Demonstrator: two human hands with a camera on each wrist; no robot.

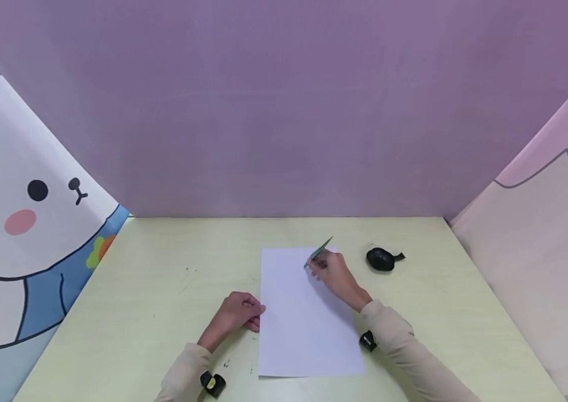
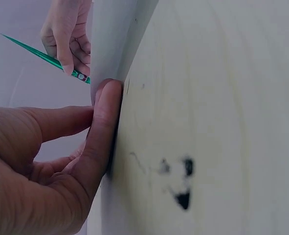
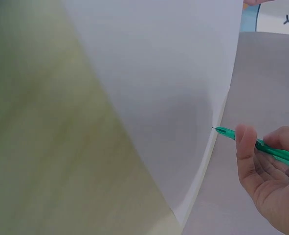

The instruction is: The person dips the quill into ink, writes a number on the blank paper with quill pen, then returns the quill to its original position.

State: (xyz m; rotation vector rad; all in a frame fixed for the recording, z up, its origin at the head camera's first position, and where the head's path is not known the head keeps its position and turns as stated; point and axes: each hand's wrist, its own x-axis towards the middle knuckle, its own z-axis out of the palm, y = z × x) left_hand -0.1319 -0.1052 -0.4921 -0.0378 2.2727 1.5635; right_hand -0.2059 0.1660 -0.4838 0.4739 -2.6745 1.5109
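A white sheet of paper (image 1: 299, 335) lies upright in front of the person on the pale table. My right hand (image 1: 332, 273) holds a slim green pen (image 1: 321, 248) over its upper right part, and in the right wrist view the pen's fine tip (image 3: 215, 128) is close over the paper. At the sheet's left edge, the left hand (image 1: 238, 310) pinches the paper between thumb and forefinger, as the left wrist view shows with the fingertips (image 2: 110, 93) right at the edge. The other fingers of that hand are curled in.
To the right of the sheet lies a black rounded object (image 1: 381, 259) with a short tab. Small dark marks (image 1: 226, 363) dot the table (image 1: 163, 268). A purple wall (image 1: 284, 111) stands behind it, with printed panels on both sides. Each wrist carries a small black device.
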